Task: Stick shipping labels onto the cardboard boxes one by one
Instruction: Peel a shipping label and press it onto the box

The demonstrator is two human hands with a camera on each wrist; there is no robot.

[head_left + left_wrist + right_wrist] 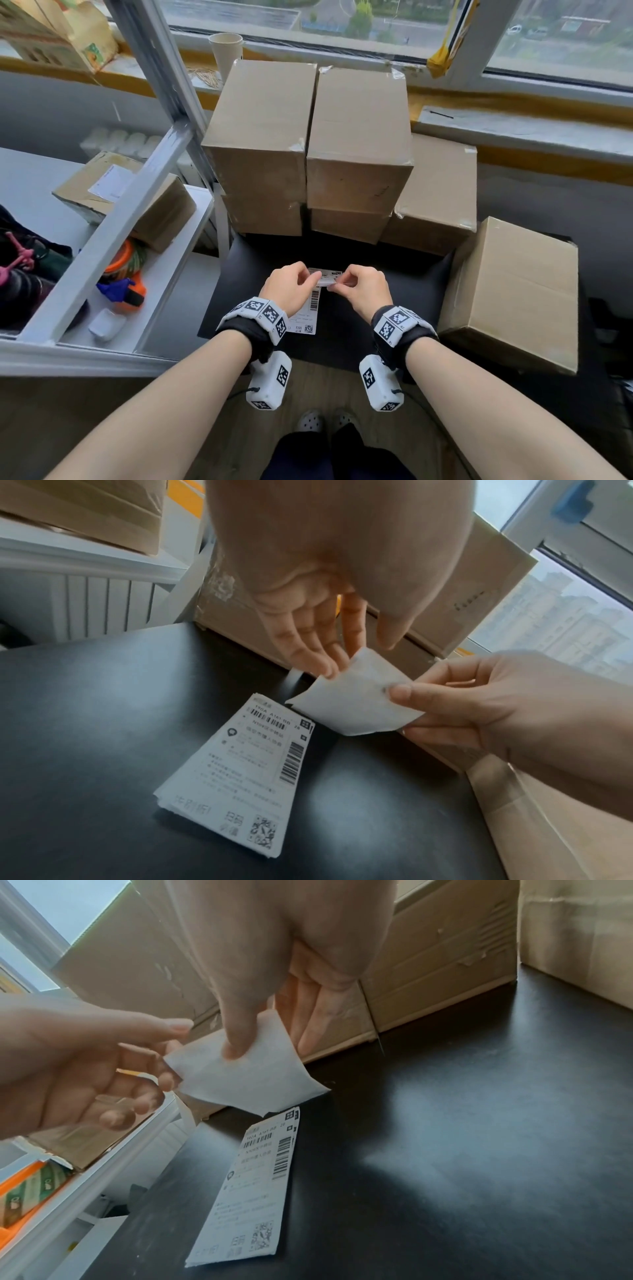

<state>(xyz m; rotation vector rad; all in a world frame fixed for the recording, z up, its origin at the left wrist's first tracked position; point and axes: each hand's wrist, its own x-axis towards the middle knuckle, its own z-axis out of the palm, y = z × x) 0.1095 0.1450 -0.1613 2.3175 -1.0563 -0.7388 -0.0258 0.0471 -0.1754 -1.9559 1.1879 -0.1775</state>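
Between both hands (pixel 329 286), curled white label (pixel 356 699)

Lots of random stuff around here. There's a paper cup (pixel 226 51) up on the windowsill (pixel 513 126), and a white shelf rack (pixel 113 240) on the left with an orange tape dispenser (pixel 125 274), a small white case (pixel 107 323) and something pink (pixel 19 258). The counter (pixel 394 281) is black. Yellow tape (pixel 442 58) hangs on the window frame.
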